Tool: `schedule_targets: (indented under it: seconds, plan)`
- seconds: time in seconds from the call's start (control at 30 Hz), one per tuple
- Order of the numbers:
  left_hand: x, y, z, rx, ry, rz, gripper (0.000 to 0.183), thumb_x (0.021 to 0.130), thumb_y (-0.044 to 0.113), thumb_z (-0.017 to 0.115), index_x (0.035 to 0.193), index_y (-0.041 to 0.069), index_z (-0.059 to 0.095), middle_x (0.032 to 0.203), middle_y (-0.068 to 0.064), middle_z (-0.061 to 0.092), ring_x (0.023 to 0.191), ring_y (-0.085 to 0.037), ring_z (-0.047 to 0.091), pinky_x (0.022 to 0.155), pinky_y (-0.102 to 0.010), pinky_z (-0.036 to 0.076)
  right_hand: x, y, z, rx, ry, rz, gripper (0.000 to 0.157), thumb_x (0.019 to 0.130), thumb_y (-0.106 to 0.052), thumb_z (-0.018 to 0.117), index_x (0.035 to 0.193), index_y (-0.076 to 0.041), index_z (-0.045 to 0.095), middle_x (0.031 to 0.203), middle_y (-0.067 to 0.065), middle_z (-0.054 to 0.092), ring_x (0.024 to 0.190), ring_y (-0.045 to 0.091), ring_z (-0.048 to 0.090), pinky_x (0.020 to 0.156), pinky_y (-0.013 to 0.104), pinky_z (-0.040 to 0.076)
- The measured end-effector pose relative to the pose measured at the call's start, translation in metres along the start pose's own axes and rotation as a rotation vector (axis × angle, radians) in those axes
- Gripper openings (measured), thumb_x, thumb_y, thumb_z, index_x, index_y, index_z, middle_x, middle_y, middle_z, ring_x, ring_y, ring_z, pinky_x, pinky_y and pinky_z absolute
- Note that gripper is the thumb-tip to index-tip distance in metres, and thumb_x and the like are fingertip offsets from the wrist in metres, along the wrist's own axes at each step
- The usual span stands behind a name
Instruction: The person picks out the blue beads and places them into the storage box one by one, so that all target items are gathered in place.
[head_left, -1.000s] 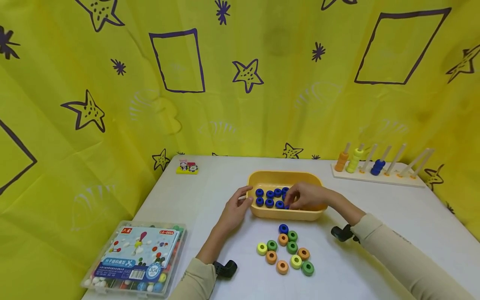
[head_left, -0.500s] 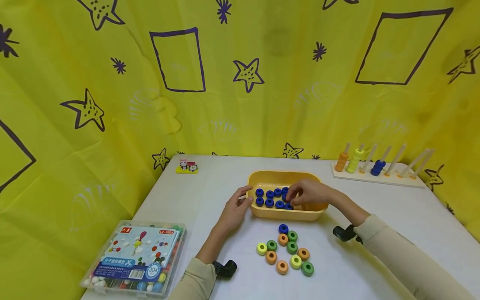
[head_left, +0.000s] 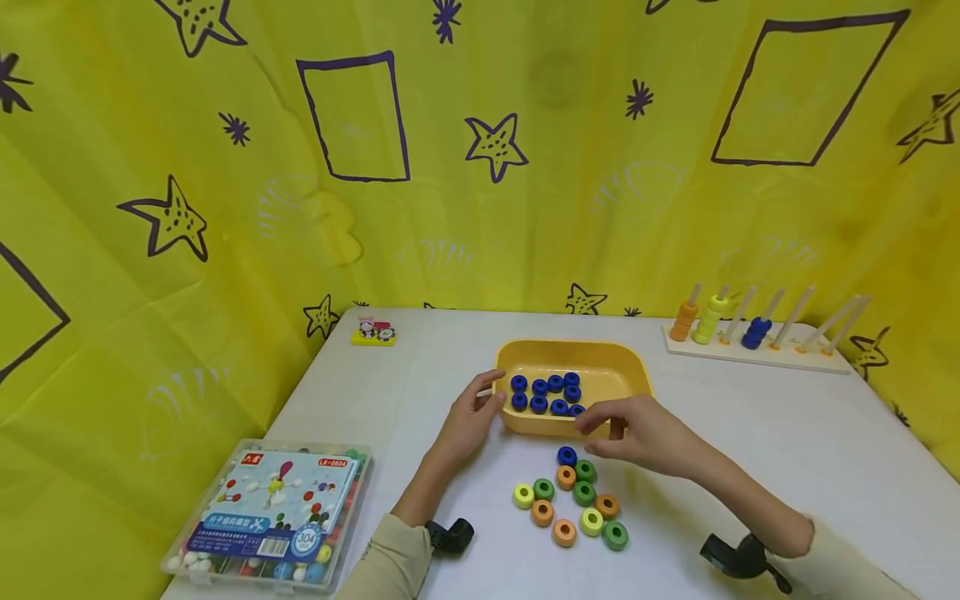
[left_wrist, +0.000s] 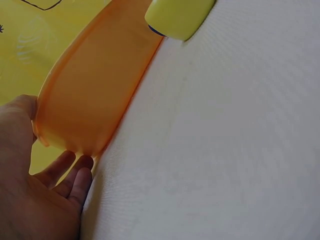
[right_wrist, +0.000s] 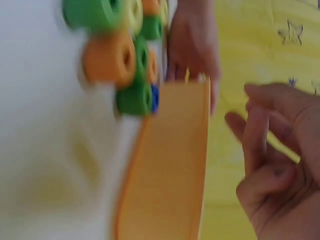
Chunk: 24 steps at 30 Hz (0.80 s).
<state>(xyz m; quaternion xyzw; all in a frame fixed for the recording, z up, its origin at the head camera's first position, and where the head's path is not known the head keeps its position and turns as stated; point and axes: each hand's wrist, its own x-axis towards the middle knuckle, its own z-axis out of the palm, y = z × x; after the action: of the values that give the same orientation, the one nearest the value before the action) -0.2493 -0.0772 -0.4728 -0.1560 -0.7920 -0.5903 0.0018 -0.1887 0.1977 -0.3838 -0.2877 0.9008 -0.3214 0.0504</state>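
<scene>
My left hand (head_left: 467, 425) holds the left end of the yellow-orange plastic tray (head_left: 600, 379). In the left wrist view, fingertips (left_wrist: 85, 162) lie against its outer wall and the thumb is up at the rim. Inside the tray, several blue beads (head_left: 539, 405) lie in two rough rows on the left. My right hand (head_left: 645, 433) hovers over the tray's near rim, fingers loosely bent and apart, holding nothing; the right wrist view shows the same bare fingers (right_wrist: 255, 135). Just below it on the table lie a blue bead (head_left: 567, 456) and green beads (head_left: 585, 471).
More loose beads lie in front of the tray, among them an orange bead (head_left: 565, 533) and a yellow bead (head_left: 592, 522). A peg rack (head_left: 757, 357) with stacked beads stands back right. At front left is a clear box (head_left: 270, 517); a small toy (head_left: 373, 333) sits back left.
My right hand has let go of a blue bead at the right end of the near row, risen, and come back toward me over the tray's near rim. The left hand has stayed put.
</scene>
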Motion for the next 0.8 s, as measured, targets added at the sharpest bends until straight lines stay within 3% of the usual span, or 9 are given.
schedule_targets:
  seconds: [0.27, 0.53, 0.8]
  plan:
    - [0.000, 0.000, 0.000, 0.013, 0.007, -0.014, 0.042, 0.094, 0.039, 0.052, 0.134, 0.029, 0.047, 0.134, 0.000, 0.045, 0.111, -0.017, 0.053, 0.091, -0.039, 0.042, -0.007, -0.011, 0.038, -0.127, 0.073, 0.179, 0.022, 0.078, -0.024, 0.073, 0.100, -0.022, 0.071, 0.090, -0.010, 0.067, 0.061, 0.004, 0.052, 0.052, 0.023, 0.044]
    - [-0.001, -0.001, 0.001, 0.007, 0.004, -0.002, 0.044, 0.094, 0.040, 0.051, 0.135, 0.024, 0.047, 0.133, -0.003, 0.045, 0.110, -0.017, 0.054, 0.090, -0.039, 0.043, 0.004, -0.002, 0.052, -0.211, 0.087, 0.170, 0.022, 0.079, -0.020, 0.073, 0.101, -0.018, 0.072, 0.090, -0.010, 0.068, 0.068, 0.000, 0.054, 0.058, 0.021, 0.044]
    - [0.000, -0.001, 0.000, 0.014, 0.006, -0.010, 0.042, 0.095, 0.037, 0.052, 0.135, 0.026, 0.047, 0.132, 0.000, 0.046, 0.109, -0.015, 0.054, 0.090, -0.037, 0.043, 0.011, 0.000, 0.055, -0.192, 0.041, 0.201, 0.018, 0.078, -0.023, 0.074, 0.096, -0.020, 0.074, 0.086, -0.013, 0.067, 0.071, -0.001, 0.055, 0.066, 0.024, 0.047]
